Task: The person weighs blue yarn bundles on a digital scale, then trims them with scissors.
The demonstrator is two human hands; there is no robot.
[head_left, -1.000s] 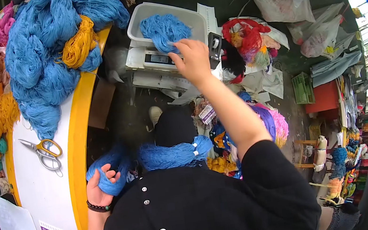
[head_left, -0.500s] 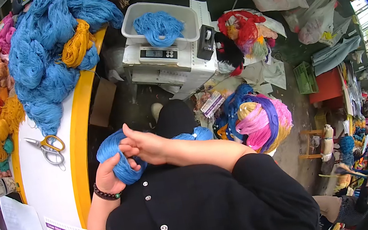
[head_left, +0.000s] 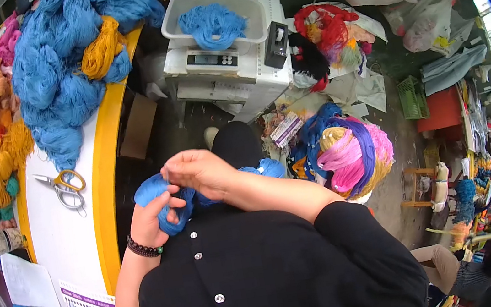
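Note:
My left hand [head_left: 149,220], with a dark bead bracelet at its wrist, is closed round a small skein of blue yarn [head_left: 180,217] in front of my chest. Just above it, the fingers of my right hand [head_left: 200,171] are pinched together at the skein's top edge; whatever they hold is too fine to make out. Another bundle of blue yarn [head_left: 271,167] shows beyond my right forearm, near my lap. To the left, a pair of scissors [head_left: 66,188] with one yellow handle loop lies on the white table [head_left: 90,240].
A large blue yarn heap [head_left: 56,74] and a mustard skein [head_left: 102,51] lie on the table's far end. Ahead, a scale [head_left: 213,61] carries a white tub [head_left: 254,6] of blue yarn. Multicoloured yarn [head_left: 354,159] sits to my right. A person [head_left: 467,276] is at lower right.
My right hand has shifted up and turned, its fingers going from lying against the skein to a pinch at its top. My left hand still grips the skein. The view has shifted slightly.

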